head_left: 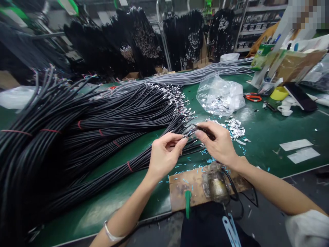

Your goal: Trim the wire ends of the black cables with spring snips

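Observation:
My left hand (166,152) is closed, with thumb and forefinger pinching a black cable near its stripped end (189,133). Just to the right, my right hand (218,142) is closed around slim dark tweezers (205,131), whose tips meet the cable end between the two hands. Beneath and left of the hands lie thick bundles of black cables (123,116), tied with red bands (130,166). Their white-tipped ends (177,99) fan out behind my hands. Fingers partly hide the cable end and the tweezer tips.
Small blue sleeve bits (183,167) and white scraps (235,127) litter the green table (269,137). A wooden board (177,192) carries a metal device (218,187) at the front edge. Behind are a plastic bag (221,94), orange-handled scissors (253,97), a phone (300,97) and grey cables (205,73).

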The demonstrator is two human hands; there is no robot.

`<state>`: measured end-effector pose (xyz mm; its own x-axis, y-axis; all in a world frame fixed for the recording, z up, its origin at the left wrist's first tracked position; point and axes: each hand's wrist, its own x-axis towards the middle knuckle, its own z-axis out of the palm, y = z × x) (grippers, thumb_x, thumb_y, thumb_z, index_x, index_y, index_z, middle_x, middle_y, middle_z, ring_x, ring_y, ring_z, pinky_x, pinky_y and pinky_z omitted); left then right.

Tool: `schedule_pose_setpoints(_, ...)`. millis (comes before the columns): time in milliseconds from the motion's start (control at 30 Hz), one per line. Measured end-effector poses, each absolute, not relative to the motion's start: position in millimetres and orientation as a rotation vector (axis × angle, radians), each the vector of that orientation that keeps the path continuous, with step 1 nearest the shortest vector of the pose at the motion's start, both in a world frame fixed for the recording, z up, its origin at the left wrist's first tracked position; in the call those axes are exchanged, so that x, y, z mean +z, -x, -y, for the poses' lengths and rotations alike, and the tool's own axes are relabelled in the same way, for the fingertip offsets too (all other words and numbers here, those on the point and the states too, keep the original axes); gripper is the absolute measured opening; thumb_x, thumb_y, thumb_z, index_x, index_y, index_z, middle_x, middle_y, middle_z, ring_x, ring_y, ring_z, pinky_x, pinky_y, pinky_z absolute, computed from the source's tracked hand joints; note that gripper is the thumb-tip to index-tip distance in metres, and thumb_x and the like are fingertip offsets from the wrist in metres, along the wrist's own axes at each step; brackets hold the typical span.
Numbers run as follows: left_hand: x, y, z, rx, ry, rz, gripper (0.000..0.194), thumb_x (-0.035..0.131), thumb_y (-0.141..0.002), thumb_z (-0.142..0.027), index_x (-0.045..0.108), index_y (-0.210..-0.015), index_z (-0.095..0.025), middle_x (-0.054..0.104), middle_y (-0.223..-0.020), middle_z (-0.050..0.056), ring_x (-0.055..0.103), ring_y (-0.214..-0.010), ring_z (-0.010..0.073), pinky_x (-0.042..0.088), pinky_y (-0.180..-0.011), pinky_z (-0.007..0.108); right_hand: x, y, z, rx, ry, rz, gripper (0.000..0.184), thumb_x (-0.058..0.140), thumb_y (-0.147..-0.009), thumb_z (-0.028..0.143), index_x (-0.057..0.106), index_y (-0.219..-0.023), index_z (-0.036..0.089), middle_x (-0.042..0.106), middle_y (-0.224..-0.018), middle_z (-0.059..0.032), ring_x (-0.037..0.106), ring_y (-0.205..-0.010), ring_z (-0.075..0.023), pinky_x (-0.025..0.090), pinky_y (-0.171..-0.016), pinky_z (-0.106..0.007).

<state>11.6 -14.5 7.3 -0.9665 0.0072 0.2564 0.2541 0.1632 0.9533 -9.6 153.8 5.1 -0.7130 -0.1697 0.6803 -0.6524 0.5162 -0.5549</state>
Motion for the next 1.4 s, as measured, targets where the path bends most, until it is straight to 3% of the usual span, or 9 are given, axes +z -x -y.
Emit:
schedule_pose_setpoints(133, 8.2, -14.3, 13.6, -1.808, 0.293, 2.249, 0.015, 0.068, -0.073, -0.026, 0.066, -0.072, -0.012, 0.057, -0.064, 0.000, 0.046, -0.044, 0.0045, 0.039, -0.039, 0.016, 4.5, 10.2, -151.2, 1.450, -0.727, 2.176, 0.016, 0.065, -0.081, 0.030, 0.070, -0.088, 0.017, 0.064, -0.070, -0.0011, 0.054, -0.062, -0.0109, 0.041, -0.056, -0.025)
schedule_pose_setpoints(367, 4.8, -13.6, 15.0, -1.643, 0.384, 2.394, 0.019, 0.060, -0.081, -0.028, 0.066, -0.073, -0.012, 0.055, -0.059, 0.000, 0.044, -0.047, 0.0059, 0.035, -0.042, 0.017, 1.5, 7.5, -149.2, 1.586, -0.768, 2.167, 0.009, 0.060, -0.079, 0.017, 0.068, -0.082, 0.016, 0.062, -0.073, -0.0014, 0.051, -0.063, -0.0099, 0.039, -0.055, -0.025)
schedule_pose_setpoints(500, 3.8, -12.6, 15.5, -1.677, 0.477, 2.299, 0.016, 0.063, -0.078, -0.024, 0.059, -0.066, -0.014, 0.051, -0.059, -0.002, 0.043, -0.048, 0.0058, 0.035, -0.042, 0.017, 5.2, 11.0, -147.7, 2.288, -0.576, 2.257, 0.016, 0.064, -0.074, 0.032, 0.063, -0.077, 0.016, 0.043, -0.052, 0.0065, 0.034, -0.043, -0.0051, 0.026, -0.040, -0.021)
schedule_pose_setpoints(633, 3.4, -15.0, 17.0, -1.240, 0.615, 2.219, 0.010, 0.067, -0.075, -0.014, 0.061, -0.067, -0.015, 0.053, -0.062, -0.002, 0.047, -0.053, 0.0068, 0.037, -0.046, 0.018, 9.5, 12.8, -147.1, 2.772, -0.335, 2.233, 0.025, 0.071, -0.067, 0.038, 0.058, -0.072, 0.017, 0.033, -0.045, 0.0115, 0.019, -0.036, -0.0021, 0.012, -0.035, -0.020)
schedule_pose_setpoints(767, 4.2, -17.2, 18.2, -0.906, 0.633, 2.097, 0.011, 0.067, -0.073, -0.006, 0.063, -0.070, -0.015, 0.055, -0.062, -0.003, 0.049, -0.054, 0.0065, 0.039, -0.050, 0.019, 10.4, 11.3, -148.6, 2.467, -0.515, 2.234, 0.028, 0.069, -0.072, 0.042, 0.059, -0.065, 0.016, 0.046, -0.051, 0.0060, 0.031, -0.040, -0.0035, 0.019, -0.038, -0.021)
schedule_pose_setpoints(1000, 7.2, -20.3, 16.6, -0.811, 0.550, 2.031, 0.008, 0.068, -0.073, -0.007, 0.065, -0.072, -0.014, 0.055, -0.061, -0.003, 0.049, -0.051, 0.0052, 0.039, -0.047, 0.017, 8.1, 4.2, -147.7, 1.954, -0.806, 2.350, 0.027, 0.067, -0.077, 0.041, 0.064, -0.067, 0.016, 0.046, -0.055, 0.0049, 0.034, -0.050, -0.0065, 0.028, -0.047, -0.023)
schedule_pose_setpoints(1100, 7.8, -20.7, 17.3, -0.789, 0.511, 2.000, 0.008, 0.069, -0.072, -0.007, 0.065, -0.072, -0.015, 0.053, -0.061, -0.003, 0.047, -0.050, 0.0049, 0.038, -0.046, 0.017, 6.3, 3.5, -148.3, 1.830, -0.778, 2.311, 0.025, 0.062, -0.082, 0.041, 0.066, -0.093, 0.019, 0.062, -0.078, -0.0007, 0.051, -0.064, -0.0101, 0.040, -0.058, -0.025)
schedule_pose_setpoints(1200, 6.9, -20.5, 18.4, -0.791, 0.490, 1.972, 0.010, 0.069, -0.072, -0.007, 0.065, -0.072, -0.016, 0.053, -0.060, -0.004, 0.045, -0.050, 0.0051, 0.038, -0.046, 0.018, 6.2, 3.8, -149.8, 1.667, -0.781, 2.255, 0.029, 0.055, -0.088, 0.036, 0.062, -0.112, 0.021, 0.065, -0.104, -0.0056, 0.058, -0.091, -0.0148, 0.045, -0.078, -0.030)
schedule_pose_setpoints(1400, 4.4, -21.4, 19.1, -0.818, 0.484, 1.976, 0.012, 0.068, -0.072, -0.006, 0.065, -0.076, -0.017, 0.054, -0.063, -0.003, 0.049, -0.054, 0.0069, 0.042, -0.050, 0.019, 9.4, 2.1, -148.2, 1.628, -0.858, 2.288, 0.022, 0.052, -0.089, 0.030, 0.070, -0.100, 0.021, 0.070, -0.089, -0.0039, 0.061, -0.076, -0.0133, 0.047, -0.067, -0.029)
